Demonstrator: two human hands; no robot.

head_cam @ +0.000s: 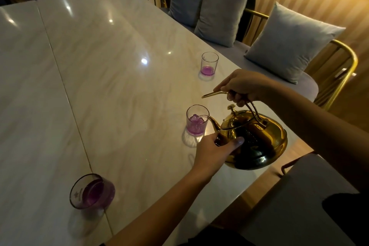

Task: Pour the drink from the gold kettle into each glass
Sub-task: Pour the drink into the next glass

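The gold kettle [257, 142] hangs tilted to the left above the table's right edge. Its spout rests over the rim of the middle glass [196, 121], which holds purple drink with a splash on its surface. My right hand [242, 87] grips the kettle's handle from above. My left hand [214, 150] presses against the kettle's front side below the spout. A far glass [209, 64] holds a little purple drink at its bottom. A near glass [92, 191] at lower left holds more purple drink.
The pale marble table [99, 66] stretches away to the left and back. Gold-framed chairs with grey cushions [291, 42] line the right side. A dark seat [299, 195] stands at the lower right, close to the table's edge.
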